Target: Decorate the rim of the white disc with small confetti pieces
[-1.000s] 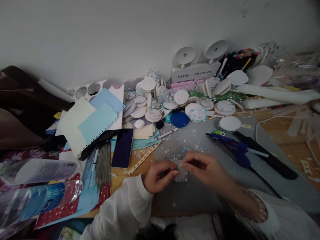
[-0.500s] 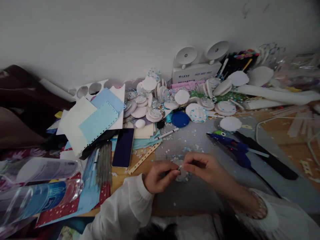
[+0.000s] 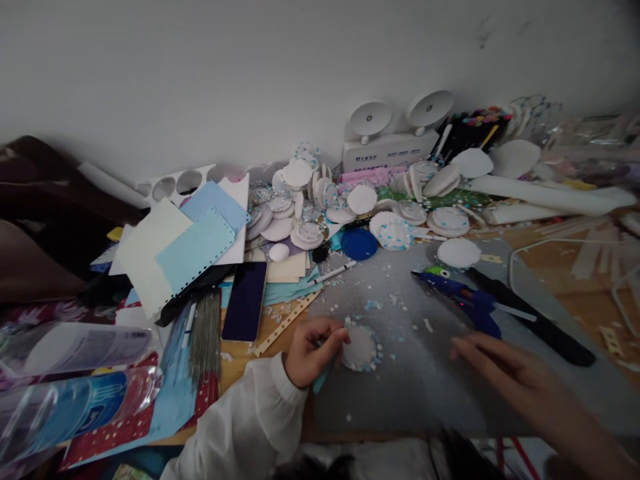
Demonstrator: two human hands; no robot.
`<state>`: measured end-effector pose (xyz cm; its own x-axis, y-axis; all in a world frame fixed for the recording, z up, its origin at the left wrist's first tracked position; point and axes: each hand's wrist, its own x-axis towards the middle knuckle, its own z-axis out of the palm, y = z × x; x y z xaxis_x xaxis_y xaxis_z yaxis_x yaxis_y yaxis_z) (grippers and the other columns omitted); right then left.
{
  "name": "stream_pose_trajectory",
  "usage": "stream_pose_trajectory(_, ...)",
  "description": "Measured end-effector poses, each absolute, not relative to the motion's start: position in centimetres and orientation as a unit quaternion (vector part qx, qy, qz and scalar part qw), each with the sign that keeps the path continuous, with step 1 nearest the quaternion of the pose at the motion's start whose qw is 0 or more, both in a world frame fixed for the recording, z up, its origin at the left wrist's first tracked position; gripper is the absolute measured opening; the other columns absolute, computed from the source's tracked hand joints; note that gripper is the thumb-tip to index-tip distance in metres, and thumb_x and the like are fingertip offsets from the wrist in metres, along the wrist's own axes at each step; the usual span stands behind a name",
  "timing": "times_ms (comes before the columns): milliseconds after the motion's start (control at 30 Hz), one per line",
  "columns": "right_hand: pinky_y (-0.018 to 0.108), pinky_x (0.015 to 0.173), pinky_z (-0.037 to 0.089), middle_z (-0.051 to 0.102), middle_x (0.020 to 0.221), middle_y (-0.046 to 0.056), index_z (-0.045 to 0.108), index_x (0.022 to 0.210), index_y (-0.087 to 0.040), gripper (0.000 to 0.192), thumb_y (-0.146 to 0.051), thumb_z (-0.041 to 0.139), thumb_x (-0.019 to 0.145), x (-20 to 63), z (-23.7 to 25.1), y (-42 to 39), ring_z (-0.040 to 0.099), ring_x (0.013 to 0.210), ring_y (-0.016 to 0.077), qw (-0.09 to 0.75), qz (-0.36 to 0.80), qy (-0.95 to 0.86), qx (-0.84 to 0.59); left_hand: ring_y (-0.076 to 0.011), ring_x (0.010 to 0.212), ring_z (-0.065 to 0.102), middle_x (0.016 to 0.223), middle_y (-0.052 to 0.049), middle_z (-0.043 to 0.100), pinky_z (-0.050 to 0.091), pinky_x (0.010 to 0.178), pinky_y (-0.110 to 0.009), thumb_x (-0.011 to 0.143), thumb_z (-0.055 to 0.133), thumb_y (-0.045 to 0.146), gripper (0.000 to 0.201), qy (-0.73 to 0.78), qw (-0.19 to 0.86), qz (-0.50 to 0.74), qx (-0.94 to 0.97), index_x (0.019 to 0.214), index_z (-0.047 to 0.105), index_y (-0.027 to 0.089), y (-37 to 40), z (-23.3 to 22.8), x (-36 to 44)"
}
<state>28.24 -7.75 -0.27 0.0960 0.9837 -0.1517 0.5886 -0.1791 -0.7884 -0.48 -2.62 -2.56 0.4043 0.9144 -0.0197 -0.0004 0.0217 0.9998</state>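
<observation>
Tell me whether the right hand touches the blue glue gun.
Apart. The head view shows grey mat between the right hand and the glue gun.

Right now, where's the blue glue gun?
In the head view, the blue glue gun lies on the grey mat, right of centre, just beyond the open right hand and below a white foam disc.
</observation>
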Motion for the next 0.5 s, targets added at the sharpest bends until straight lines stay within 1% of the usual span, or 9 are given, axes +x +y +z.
stream_pose_trajectory(33,0.031,0.059,0.050,0.069,0.076,0.009,0.064,0.076,-0.025,0.025,-0.049,0.057,0.080,29.4,-1.3,-8.1,0.064,0.066,0.0210,0.298,0.276,-0.562,-0.720,-0.0058,0.034,0.041,0.041,0.004,0.048,0.033,0.040,-0.017,0.090,0.053,0.052,0.045,0.392,0.606,0.382,0.577,0.070,0.059,0.012,-2.6,-2.7,-0.5)
stream_pose_trajectory(67,0.032,0.060,0.050,0.068,0.080,0.009,0.062,0.083,-0.025,0.020,-0.045,0.059,0.079,30.5,-2.3,-8.3,0.064,0.068,0.0215,0.292,0.213,-0.555,-0.749,-0.0056,0.033,0.040,0.040,0.004,0.047,0.032,0.039,-0.016,0.089,0.054,0.053,0.045,0.394,0.612,0.383,0.568,0.070,0.059,0.012,-2.6,-2.8,-0.4)
stream_pose_trajectory(133,0.037,0.061,0.049,0.064,0.079,0.010,0.056,0.092,-0.024,0.026,-0.044,0.061,0.076,31.9,-3.9,-8.2,0.061,0.066,0.0234,0.292,0.068,-0.563,-0.770,-0.0053,0.031,0.039,0.039,0.005,0.045,0.029,0.037,-0.016,0.088,0.055,0.054,0.046,0.395,0.624,0.383,0.556,0.069,0.058,0.012,-2.5,-3.0,-0.4)
stream_pose_trajectory(200,0.043,0.068,0.047,0.062,0.080,0.014,0.053,0.093,-0.022,0.030,-0.048,0.057,0.077,32.5,-5.0,-7.4,0.061,0.076,0.0297,0.243,-0.045,-0.610,-0.753,-0.0053,0.030,0.038,0.038,0.006,0.044,0.027,0.036,-0.016,0.087,0.056,0.054,0.046,0.394,0.632,0.382,0.547,0.068,0.057,0.013,-2.4,-3.0,-0.3)
stream_pose_trajectory(267,0.046,0.072,0.045,0.060,0.079,0.016,0.050,0.085,-0.022,0.028,-0.049,0.053,0.079,32.3,-5.5,-6.3,0.059,0.082,0.0335,0.198,-0.074,-0.648,-0.732,-0.0052,0.030,0.038,0.037,0.006,0.044,0.027,0.036,-0.016,0.086,0.057,0.055,0.046,0.395,0.635,0.384,0.542,0.068,0.057,0.013,-2.3,-3.0,-0.3)
stream_pose_trajectory(333,0.044,0.069,0.044,0.057,0.070,0.014,0.043,0.074,-0.024,0.024,-0.046,0.049,0.081,31.9,-5.7,-5.3,0.058,0.074,0.0323,0.181,-0.049,-0.659,-0.728,-0.0050,0.030,0.038,0.037,0.006,0.045,0.028,0.036,-0.016,0.086,0.058,0.055,0.045,0.398,0.634,0.387,0.538,0.068,0.057,0.013,-2.3,-3.1,-0.3)
stream_pose_trajectory(400,0.041,0.062,0.042,0.053,0.062,0.010,0.037,0.068,-0.026,0.024,-0.042,0.047,0.082,31.6,-5.6,-4.6,0.055,0.062,0.0287,0.185,-0.023,-0.652,-0.734,-0.0047,0.030,0.038,0.037,0.006,0.046,0.028,0.037,-0.016,0.086,0.058,0.055,0.045,0.402,0.632,0.390,0.536,0.068,0.057,0.013,-2.2,-3.1,-0.3)
stream_pose_trajectory(433,0.040,0.060,0.042,0.052,0.060,0.010,0.036,0.068,-0.026,0.023,-0.041,0.047,0.082,31.4,-5.5,-4.4,0.054,0.060,0.0275,0.193,-0.018,-0.645,-0.739,-0.0046,0.031,0.038,0.038,0.005,0.046,0.028,0.037,-0.016,0.086,0.058,0.055,0.045,0.403,0.631,0.391,0.534,0.069,0.057,0.013,-2.2,-3.2,-0.3)
stream_pose_trajectory(500,0.037,0.059,0.043,0.055,0.064,0.009,0.041,0.070,-0.024,0.021,-0.040,0.049,0.081,31.0,-5.0,-4.1,0.057,0.061,0.0263,0.218,-0.023,-0.625,-0.749,-0.0048,0.031,0.038,0.038,0.006,0.046,0.028,0.037,-0.016,0.086,0.057,0.054,0.045,0.404,0.632,0.392,0.533,0.069,0.057,0.013,-2.2,-3.3,-0.3)
